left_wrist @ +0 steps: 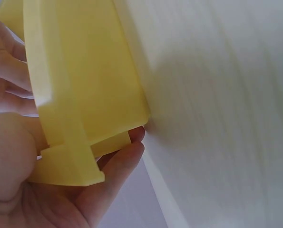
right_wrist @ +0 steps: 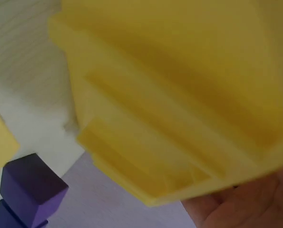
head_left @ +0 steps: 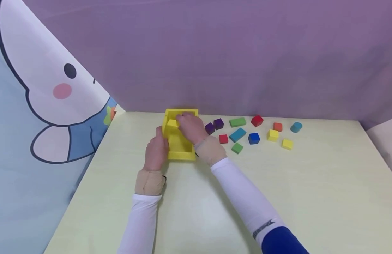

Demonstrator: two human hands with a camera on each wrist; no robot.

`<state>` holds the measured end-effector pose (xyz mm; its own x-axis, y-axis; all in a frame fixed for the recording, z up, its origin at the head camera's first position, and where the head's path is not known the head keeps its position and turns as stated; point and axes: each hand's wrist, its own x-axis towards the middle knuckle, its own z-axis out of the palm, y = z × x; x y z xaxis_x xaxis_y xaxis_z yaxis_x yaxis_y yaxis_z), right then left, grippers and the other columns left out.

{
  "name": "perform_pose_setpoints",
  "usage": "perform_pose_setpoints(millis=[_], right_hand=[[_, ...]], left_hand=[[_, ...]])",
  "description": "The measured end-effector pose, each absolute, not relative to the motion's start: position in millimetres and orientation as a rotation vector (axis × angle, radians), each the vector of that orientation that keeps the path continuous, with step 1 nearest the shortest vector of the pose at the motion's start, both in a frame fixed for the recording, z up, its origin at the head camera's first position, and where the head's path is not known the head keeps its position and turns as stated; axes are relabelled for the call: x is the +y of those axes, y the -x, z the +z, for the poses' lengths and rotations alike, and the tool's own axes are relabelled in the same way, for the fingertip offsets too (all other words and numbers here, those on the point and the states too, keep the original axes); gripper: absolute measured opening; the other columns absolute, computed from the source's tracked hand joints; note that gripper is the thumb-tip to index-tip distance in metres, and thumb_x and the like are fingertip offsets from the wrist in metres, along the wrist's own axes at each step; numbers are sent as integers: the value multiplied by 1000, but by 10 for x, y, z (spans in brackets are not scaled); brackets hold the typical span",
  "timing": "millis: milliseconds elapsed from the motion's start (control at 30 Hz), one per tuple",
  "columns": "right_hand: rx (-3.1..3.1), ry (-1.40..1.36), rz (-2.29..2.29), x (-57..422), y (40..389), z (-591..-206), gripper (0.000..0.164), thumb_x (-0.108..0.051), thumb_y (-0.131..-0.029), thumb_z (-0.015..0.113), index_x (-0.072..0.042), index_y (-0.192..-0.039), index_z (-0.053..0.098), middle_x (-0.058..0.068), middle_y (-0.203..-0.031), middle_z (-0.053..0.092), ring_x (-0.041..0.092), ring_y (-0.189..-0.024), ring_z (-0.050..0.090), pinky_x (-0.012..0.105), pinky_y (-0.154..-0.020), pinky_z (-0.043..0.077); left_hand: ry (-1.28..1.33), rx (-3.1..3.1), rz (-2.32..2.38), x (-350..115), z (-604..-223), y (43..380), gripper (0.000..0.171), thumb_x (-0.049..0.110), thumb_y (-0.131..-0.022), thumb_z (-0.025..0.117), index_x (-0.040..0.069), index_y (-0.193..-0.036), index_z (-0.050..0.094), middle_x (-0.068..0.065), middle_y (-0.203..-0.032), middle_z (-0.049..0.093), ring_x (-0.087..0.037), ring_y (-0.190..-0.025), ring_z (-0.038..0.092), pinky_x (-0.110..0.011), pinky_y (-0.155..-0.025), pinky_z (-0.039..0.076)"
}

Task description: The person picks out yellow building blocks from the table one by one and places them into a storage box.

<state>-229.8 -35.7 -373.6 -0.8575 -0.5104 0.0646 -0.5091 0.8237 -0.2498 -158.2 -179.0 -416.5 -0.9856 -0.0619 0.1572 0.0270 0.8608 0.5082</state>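
A yellow open box (head_left: 181,155) stands at the back of the table, near the purple backdrop. My left hand (head_left: 156,151) grips its left side; in the left wrist view a fingertip curls round the box's (left_wrist: 91,80) lower corner. Over the far right part of the box reaches my right hand (head_left: 193,128), fingers bent inward. At those fingertips is a yellow block (head_left: 173,123), pinched inside the box walls. The right wrist view shows ridges on the yellow box (right_wrist: 170,104) and part of a hand (right_wrist: 246,204) behind its edge.
Right of the box lie two purple cubes (head_left: 214,126), green blocks (head_left: 237,122), a light blue block (head_left: 237,135), a dark blue cube (head_left: 254,138), red blocks (head_left: 257,121), yellow blocks (head_left: 273,135) and a blue cylinder (head_left: 296,127). The purple backdrop (head_left: 215,63) rises behind the table.
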Motion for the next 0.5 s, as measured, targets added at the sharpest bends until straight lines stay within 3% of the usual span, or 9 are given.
perform_pose_setpoints(millis=[500], right_hand=[[3020,931,-130,-455,2360,-3906,20,-2,-85,49,-12,-96,62,3,-82,57,18,-73,48,29,-67,43]], left_hand=[[-18,-2879,-804,-1802,-4189,1594,43,13,-93,41,5,-134,28,-18,-74,56,-29,-57,53,-41,-49,41]])
